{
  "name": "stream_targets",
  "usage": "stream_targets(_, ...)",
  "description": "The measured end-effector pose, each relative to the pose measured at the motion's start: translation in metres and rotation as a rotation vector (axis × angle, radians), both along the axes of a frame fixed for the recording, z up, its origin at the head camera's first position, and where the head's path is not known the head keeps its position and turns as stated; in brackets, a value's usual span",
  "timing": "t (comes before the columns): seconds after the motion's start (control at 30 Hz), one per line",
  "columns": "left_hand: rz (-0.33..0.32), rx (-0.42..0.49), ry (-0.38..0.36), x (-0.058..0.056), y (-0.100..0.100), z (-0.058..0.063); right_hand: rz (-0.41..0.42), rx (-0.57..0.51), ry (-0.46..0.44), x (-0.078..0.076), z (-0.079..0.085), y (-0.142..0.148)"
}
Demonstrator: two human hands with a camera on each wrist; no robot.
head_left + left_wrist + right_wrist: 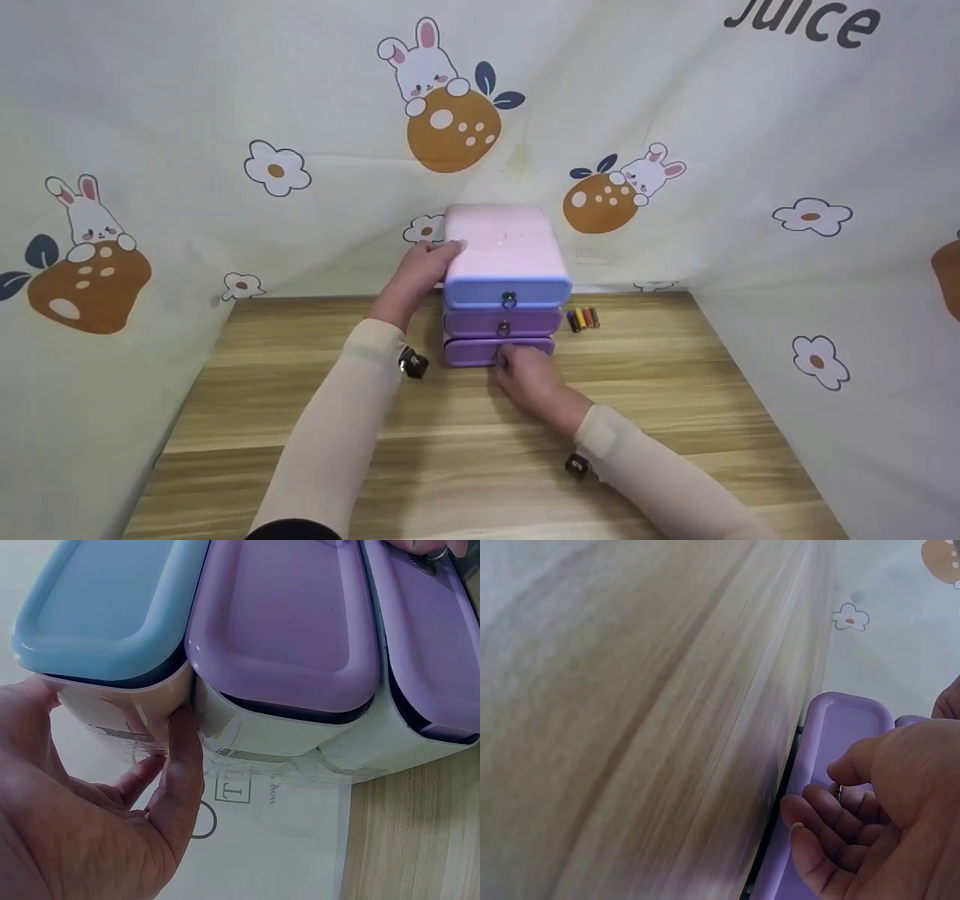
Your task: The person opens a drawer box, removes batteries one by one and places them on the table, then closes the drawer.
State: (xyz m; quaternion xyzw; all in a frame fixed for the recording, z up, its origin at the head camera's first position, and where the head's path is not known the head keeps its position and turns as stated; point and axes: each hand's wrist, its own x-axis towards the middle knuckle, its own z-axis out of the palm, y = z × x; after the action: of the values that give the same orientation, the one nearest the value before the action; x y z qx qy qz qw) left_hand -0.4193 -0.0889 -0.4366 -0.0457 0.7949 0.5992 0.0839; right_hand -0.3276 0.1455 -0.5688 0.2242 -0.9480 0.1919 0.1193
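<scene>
A small three-drawer box [504, 244] with a pink top stands at the back of the table. Its top drawer [480, 294] has a blue front; the middle drawer [469, 325] and bottom drawer [469, 353] are purple. My left hand [420, 271] grips the upper left side of the box, thumb over the top edge and bent fingers against the side wall [135, 716]. Low at the front, my right hand [534, 380] pinches the metal ring pull [839, 793] of the bottom drawer between thumb and fingers. Narrow dark gaps show behind the drawer fronts in the left wrist view.
Several small coloured cylinders [585, 319], like batteries, lie on the wood-grain table [660, 360] right of the box. A pale cloth [322, 97] printed with rabbits and flowers hangs behind and at both sides. Ring pulls [509, 300] hang on the upper drawers.
</scene>
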Motion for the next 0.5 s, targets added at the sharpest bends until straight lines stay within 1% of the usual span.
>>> stream_targets(0.17, 0.002, 0.0, 0.013, -0.0001, -0.0005, -0.0002, 0.003, 0.004, 0.004, 0.0013, 0.0001, -0.0006)
stream_targets(0.23, -0.002, 0.02, 0.02, -0.0001, -0.0008, -0.0008, -0.001, 0.005, 0.005, 0.002, 0.0003, -0.0008)
stream_targets(0.4, -0.009, 0.055, 0.014, -0.0001, -0.0013, -0.002, -0.006, 0.001, 0.017, 0.0035, 0.0001, -0.0011)
stream_targets(0.5, -0.01, 0.056, 0.005, -0.0001, -0.0011, -0.002, 0.002, -0.004, 0.019, 0.004, 0.0, -0.0011)
